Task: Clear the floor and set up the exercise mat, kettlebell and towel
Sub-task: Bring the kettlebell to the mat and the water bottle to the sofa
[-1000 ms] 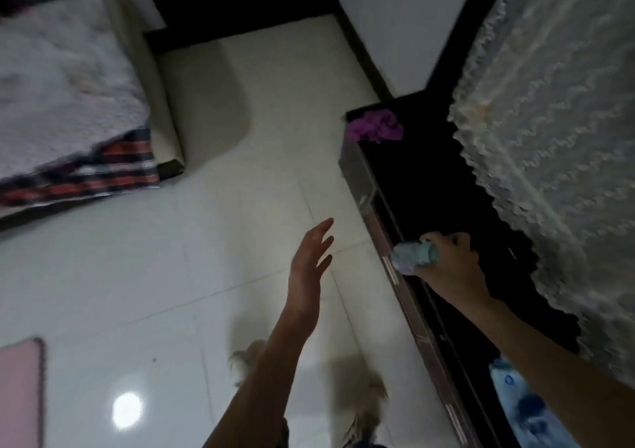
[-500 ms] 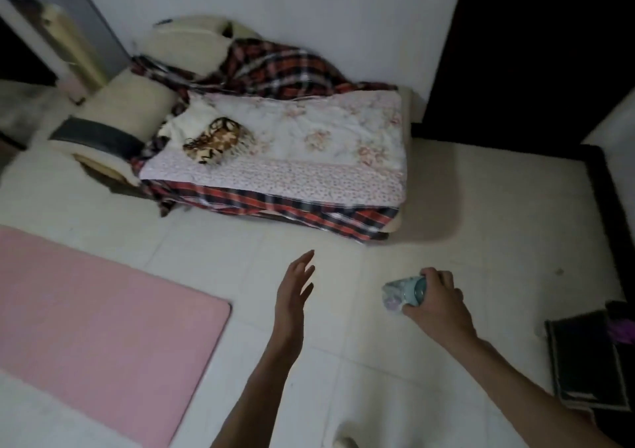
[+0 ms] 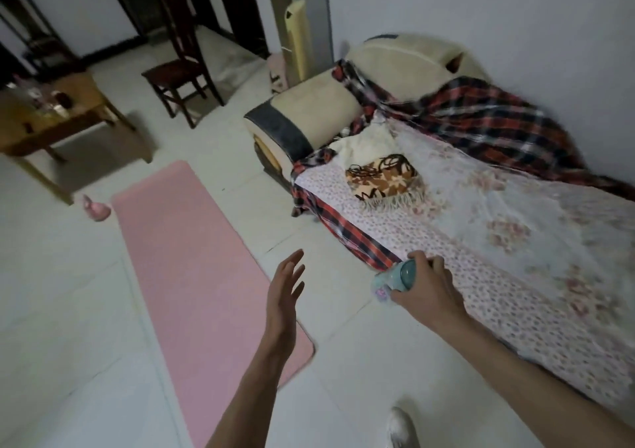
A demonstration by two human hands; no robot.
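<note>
A pink exercise mat [image 3: 192, 269] lies unrolled on the white tiled floor, running from near the wooden table toward me. A pink kettlebell [image 3: 96, 208] stands on the floor at the mat's far left corner. My right hand [image 3: 427, 293] is shut on a rolled pale blue towel [image 3: 395, 277], held in the air beside the edge of the bed. My left hand [image 3: 287, 287] hovers open with fingers spread above the mat's near right edge, holding nothing.
A low bed [image 3: 498, 227] with floral and plaid covers fills the right side, a patterned cushion [image 3: 383, 179] on it. A wooden table [image 3: 51, 117] with small items stands at the left, a dark wooden chair [image 3: 182, 69] behind it. My shoe [image 3: 400, 428] shows at the bottom.
My view has swung left, from the dark cabinet to the bed and then to the mat, table and chair. Both hands keep their pose; the right hand still holds the towel.
</note>
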